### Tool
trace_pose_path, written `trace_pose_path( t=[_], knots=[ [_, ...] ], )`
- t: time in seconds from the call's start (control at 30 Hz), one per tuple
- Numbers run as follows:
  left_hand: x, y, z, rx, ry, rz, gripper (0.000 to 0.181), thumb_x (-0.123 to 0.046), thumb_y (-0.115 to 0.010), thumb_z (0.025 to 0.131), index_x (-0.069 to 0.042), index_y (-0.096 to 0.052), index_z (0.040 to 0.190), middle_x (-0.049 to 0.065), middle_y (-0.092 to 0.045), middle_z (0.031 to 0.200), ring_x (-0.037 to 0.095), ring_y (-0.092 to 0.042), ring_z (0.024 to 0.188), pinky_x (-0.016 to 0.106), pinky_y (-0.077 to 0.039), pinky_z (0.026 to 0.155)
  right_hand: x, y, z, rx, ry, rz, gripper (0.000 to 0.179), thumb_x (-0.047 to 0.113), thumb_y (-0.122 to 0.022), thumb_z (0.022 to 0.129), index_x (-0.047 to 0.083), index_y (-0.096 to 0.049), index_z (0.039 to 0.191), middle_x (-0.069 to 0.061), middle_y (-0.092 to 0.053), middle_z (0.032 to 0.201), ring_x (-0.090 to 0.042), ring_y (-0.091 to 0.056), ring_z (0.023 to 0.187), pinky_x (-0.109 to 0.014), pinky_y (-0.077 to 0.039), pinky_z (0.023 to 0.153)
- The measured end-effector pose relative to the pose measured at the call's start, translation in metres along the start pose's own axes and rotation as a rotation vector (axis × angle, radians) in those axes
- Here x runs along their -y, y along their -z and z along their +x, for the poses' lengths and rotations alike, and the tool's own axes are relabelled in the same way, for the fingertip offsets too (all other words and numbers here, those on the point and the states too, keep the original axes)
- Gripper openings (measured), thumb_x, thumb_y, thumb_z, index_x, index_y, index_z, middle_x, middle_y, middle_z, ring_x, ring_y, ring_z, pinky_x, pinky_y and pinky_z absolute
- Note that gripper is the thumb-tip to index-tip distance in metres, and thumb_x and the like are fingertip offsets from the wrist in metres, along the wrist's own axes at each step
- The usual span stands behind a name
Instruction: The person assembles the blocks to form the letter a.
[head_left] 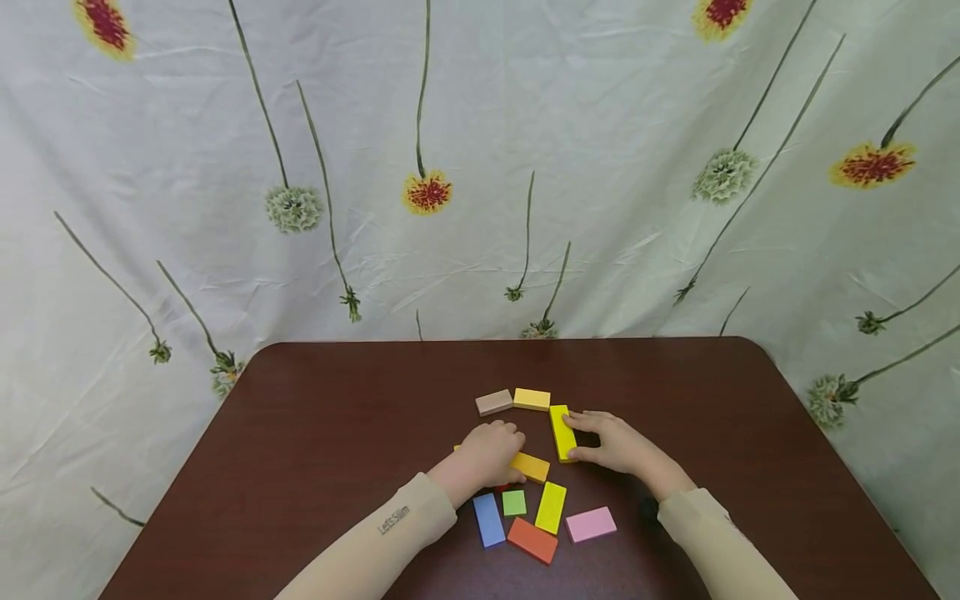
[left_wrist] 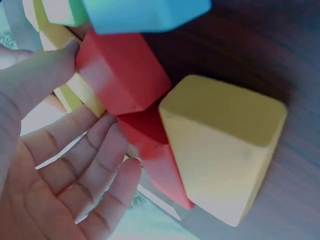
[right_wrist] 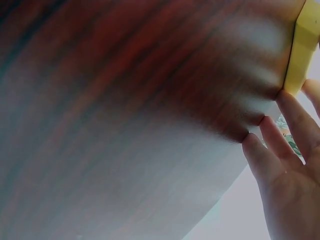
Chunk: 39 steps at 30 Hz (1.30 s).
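My left hand [head_left: 483,457] reaches over the blocks at the middle of the table and pinches an orange-yellow block [head_left: 532,467] between thumb and fingers. In the left wrist view, two red blocks [left_wrist: 122,75] and a pale yellow block [left_wrist: 220,135] stand close beside that hand. Most of these are hidden under it in the head view. Farther right, my right hand [head_left: 618,444] holds a bright yellow block [head_left: 562,435] by its right side, the thumb near one end and the index finger toward the other. The same block [right_wrist: 302,50] shows at the right wrist view's upper edge.
Behind the hands lie a beige block [head_left: 494,403] and a light yellow block [head_left: 532,399], end to end. Nearer me are blue [head_left: 489,521], green [head_left: 513,502], yellow [head_left: 551,507], orange-red [head_left: 532,541] and pink [head_left: 591,525] blocks. A flowered cloth [head_left: 480,250] hangs beyond the brown table [head_left: 337,433].
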<state>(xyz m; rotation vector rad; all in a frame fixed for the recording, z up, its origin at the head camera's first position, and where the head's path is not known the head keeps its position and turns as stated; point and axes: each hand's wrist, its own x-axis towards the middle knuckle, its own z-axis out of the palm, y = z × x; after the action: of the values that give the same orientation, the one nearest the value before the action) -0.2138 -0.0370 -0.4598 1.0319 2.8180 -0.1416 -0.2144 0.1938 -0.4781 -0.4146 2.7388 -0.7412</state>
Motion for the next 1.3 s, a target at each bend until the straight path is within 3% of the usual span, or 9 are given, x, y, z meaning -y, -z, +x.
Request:
trace_pose_path(
  t=[0.17,0.53,0.9,1.03,1.2,1.3],
  knots=[
    [-0.003,0.004,-0.007,0.003,-0.011,-0.006,0.048,-0.045,-0.078,0.082,-0.012,-0.070,0.116,0.001,-0.067,0.101,0.014,-0.060,0.089,0.027,-0.054,0.079,0.000,0.001,0.000,0.003,0.013,-0.002,0.064,0.035,-0.074,0.087,0.009,-0.053,0.142,-0.012,-0.052,0.146,-0.041,-0.041,0.139,-0.060,-0.035,0.111],
    [-0.008,0.000,0.003,-0.003,-0.042,-0.046,0.039,-0.049,-0.075,0.083,-0.021,-0.068,0.110,-0.004,-0.068,0.098,0.011,-0.061,0.084,0.025,-0.053,0.076,0.001,0.000,0.000,0.005,0.048,0.004,0.064,0.035,-0.072,0.088,0.008,-0.052,0.142,-0.016,-0.052,0.146,-0.042,-0.041,0.138,-0.062,-0.035,0.110],
    [-0.009,0.000,0.006,0.009,-0.042,-0.067,0.041,-0.050,-0.074,0.083,-0.020,-0.069,0.110,-0.004,-0.067,0.094,0.010,-0.056,0.079,0.023,-0.052,0.074,0.000,0.001,-0.002,0.014,0.028,0.004,0.063,0.035,-0.071,0.089,0.010,-0.052,0.143,-0.016,-0.051,0.147,-0.042,-0.040,0.139,-0.062,-0.035,0.110],
    [-0.002,0.000,0.004,-0.029,-0.035,-0.102,0.034,-0.048,-0.071,0.087,-0.019,-0.068,0.105,-0.004,-0.066,0.093,0.010,-0.058,0.080,0.023,-0.052,0.070,-0.001,0.000,-0.002,0.014,0.023,0.007,0.063,0.036,-0.071,0.089,0.010,-0.052,0.143,-0.016,-0.051,0.147,-0.042,-0.040,0.139,-0.062,-0.035,0.111],
    [0.020,0.007,-0.004,-0.127,0.054,-0.198,0.012,-0.025,-0.068,0.093,-0.018,-0.071,0.102,-0.001,-0.067,0.099,0.014,-0.060,0.086,0.027,-0.054,0.071,-0.001,0.000,-0.001,0.016,0.019,0.005,0.064,0.035,-0.071,0.089,0.010,-0.051,0.144,-0.017,-0.050,0.147,-0.042,-0.039,0.139,-0.061,-0.035,0.111],
    [0.034,0.009,-0.010,-0.146,0.113,-0.237,0.015,-0.012,-0.066,0.091,-0.018,-0.074,0.103,0.001,-0.067,0.107,0.017,-0.058,0.091,0.030,-0.055,0.075,-0.002,0.001,-0.001,0.015,0.031,-0.006,0.063,0.035,-0.071,0.089,0.009,-0.051,0.144,-0.016,-0.050,0.147,-0.042,-0.039,0.139,-0.061,-0.035,0.111]
  ],
)
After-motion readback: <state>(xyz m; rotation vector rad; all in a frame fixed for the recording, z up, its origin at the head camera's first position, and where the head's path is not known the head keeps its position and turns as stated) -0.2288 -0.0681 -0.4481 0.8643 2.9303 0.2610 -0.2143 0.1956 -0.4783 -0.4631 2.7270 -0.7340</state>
